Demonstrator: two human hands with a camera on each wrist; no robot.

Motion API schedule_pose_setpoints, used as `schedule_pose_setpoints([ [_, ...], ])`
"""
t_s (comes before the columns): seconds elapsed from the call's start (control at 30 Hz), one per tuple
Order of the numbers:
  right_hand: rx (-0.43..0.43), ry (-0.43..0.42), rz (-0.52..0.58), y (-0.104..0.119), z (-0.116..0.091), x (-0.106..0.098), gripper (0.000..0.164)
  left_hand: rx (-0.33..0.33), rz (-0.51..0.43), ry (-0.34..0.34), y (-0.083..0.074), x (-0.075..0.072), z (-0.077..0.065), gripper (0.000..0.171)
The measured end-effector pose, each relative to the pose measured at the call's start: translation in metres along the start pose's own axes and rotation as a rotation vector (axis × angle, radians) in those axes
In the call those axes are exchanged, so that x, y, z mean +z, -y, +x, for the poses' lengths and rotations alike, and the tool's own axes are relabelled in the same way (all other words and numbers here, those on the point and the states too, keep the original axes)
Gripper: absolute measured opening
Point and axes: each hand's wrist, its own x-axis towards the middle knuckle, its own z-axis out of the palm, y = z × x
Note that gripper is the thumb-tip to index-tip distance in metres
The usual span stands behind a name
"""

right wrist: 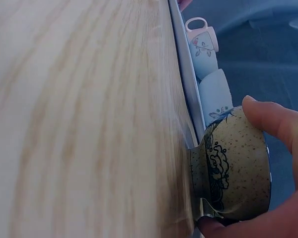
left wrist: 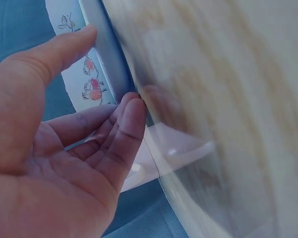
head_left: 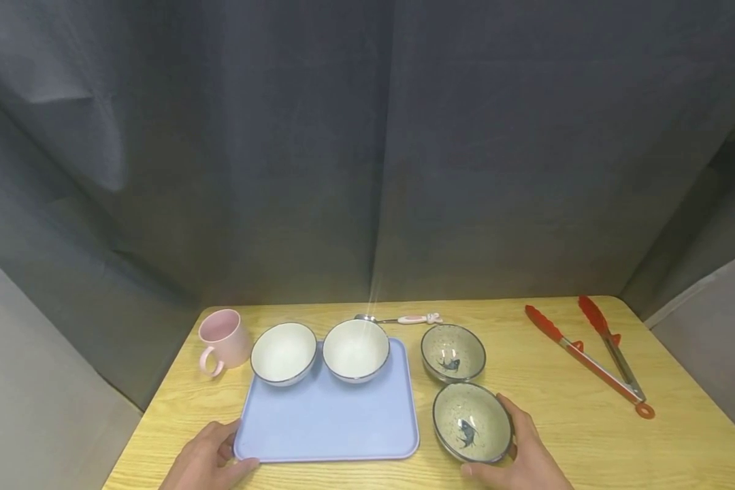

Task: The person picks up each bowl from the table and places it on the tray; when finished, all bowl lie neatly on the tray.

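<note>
Low at the right, my right hand (head_left: 520,449) grips a speckled grey-beige bowl (head_left: 471,422) by its side, thumb at the near rim and fingers round the right. In the right wrist view the dark pattern on this bowl (right wrist: 238,168) shows between thumb and fingers. A matching bowl (head_left: 452,352) sits just behind it. My left hand (head_left: 205,456) holds the near left corner of a light blue tray (head_left: 337,429), thumb along the front edge, fingers at the left side. Two white bowls, one left (head_left: 284,352) and one right (head_left: 356,350), stand on the tray's far part.
A pink mug (head_left: 224,342) stands left of the tray. Behind the bowls lies a spoon (head_left: 404,319) with a white and pink handle. Two red-tipped tongs, one longer (head_left: 594,364) and one shorter (head_left: 612,347), lie at the right. A dark curtain (head_left: 367,150) hangs behind the wooden table (head_left: 680,442).
</note>
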Motion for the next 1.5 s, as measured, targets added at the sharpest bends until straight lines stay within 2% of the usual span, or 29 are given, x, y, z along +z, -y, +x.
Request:
schedule_pose_setpoints([
  [0.33, 0.060, 0.011, 0.077, 0.003, 0.002, 0.003, 0.144, 0.000, 0.001, -0.018, 0.000, 0.000, -0.002, 0.077],
  [0.57, 0.056, -0.010, 0.122, 0.006, 0.001, 0.005, 0.143, 0.003, -0.006, -0.025, 0.000, 0.001, -0.003, 0.078],
  [0.73, 0.027, 0.002, 0.194, 0.014, -0.005, 0.010, 0.138, 0.001, -0.015, -0.023, 0.000, 0.001, -0.003, 0.078],
  [0.9, -0.045, 0.020, 0.175, 0.034, -0.006, 0.021, 0.137, -0.030, -0.032, -0.008, -0.001, 0.000, -0.003, 0.079],
  [1.07, -0.186, 0.046, 0.233, 0.060, -0.002, 0.045, 0.128, -0.034, -0.029, -0.007, -0.001, -0.001, -0.003, 0.079],
  [1.27, -0.353, 0.130, 0.244, 0.098, 0.006, 0.086, 0.120, -0.026, -0.022, -0.008, -0.004, -0.001, -0.003, 0.078],
  [1.5, -0.437, 0.222, 0.194, 0.130, 0.026, 0.144, 0.121, 0.016, -0.026, -0.016, -0.001, 0.000, -0.004, 0.075],
])
